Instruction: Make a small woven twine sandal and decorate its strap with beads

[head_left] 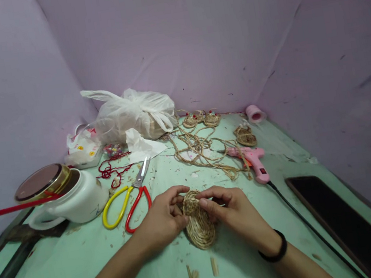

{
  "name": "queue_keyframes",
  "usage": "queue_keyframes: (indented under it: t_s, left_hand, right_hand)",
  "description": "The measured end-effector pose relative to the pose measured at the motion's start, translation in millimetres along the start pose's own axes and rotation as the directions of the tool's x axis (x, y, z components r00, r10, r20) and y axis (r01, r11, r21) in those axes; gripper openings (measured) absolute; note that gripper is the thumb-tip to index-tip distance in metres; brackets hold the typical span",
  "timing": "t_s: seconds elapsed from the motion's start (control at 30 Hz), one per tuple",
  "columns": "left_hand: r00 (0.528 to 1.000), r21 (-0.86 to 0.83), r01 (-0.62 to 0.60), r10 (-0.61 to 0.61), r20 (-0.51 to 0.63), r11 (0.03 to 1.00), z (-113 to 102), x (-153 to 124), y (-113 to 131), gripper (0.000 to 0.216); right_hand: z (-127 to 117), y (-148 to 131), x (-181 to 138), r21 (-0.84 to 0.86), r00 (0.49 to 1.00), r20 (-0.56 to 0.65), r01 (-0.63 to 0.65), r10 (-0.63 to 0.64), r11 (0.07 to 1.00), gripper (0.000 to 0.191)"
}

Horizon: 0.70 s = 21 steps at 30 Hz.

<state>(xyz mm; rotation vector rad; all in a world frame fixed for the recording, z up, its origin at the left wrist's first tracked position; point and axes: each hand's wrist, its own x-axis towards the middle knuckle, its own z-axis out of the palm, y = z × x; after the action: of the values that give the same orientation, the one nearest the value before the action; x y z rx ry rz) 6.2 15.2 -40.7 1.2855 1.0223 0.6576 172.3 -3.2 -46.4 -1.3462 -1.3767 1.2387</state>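
Observation:
A small oval piece woven from jute cord lies on the pale green table in front of me. My left hand pinches its upper left edge with curled fingers. My right hand, a black band on the wrist, grips the upper right edge, thumb and fingers closed over the coil. Both hands meet at the top of the piece. Loose jute cord runs in a tangle just behind them.
Yellow-and-red-handled scissors lie left of my hands. A pink glue gun with a black cable sits right. A white pot with a gold lid, a plastic bag, red thread, finished jute pieces, a pink spool and a dark phone surround them.

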Motion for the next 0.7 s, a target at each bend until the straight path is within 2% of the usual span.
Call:
queue_keyframes:
  t_s: [0.1,0.17,0.27,0.43,0.6,0.7]
  left_hand:
    - [0.998,0.017,0.028,-0.029,0.054,0.999,-7,2,2,0.056]
    - [1.0,0.069,-0.003,0.003,-0.006,0.998,-10,3,2,0.05]
    - [0.984,0.193,-0.108,0.132,-0.118,0.975,-8,4,2,0.032]
    - [0.963,0.32,-0.168,0.225,-0.15,0.933,7,5,0,0.016]
    - [0.956,0.338,-0.212,0.266,-0.123,0.917,12,9,3,0.006]
    - [0.964,0.285,-0.181,0.227,-0.14,0.941,11,11,5,0.004]
  right_hand:
    - [1,1,3,0.061,0.999,-0.003,-0.05,0.051,0.997,0.021]
    - [1,2,4,0.091,0.998,-0.006,-0.066,0.066,0.994,0.021]
    - [2,2,4,0.115,0.999,-0.009,-0.048,0.049,0.992,0.02]
    - [2,2,5,0.177,0.997,0.012,-0.077,0.076,0.981,0.022]
    - [0,2,7,0.258,0.993,0.039,-0.116,0.109,0.959,0.024]
    - [-2,2,8,0.316,0.989,0.059,-0.149,0.137,0.937,0.024]
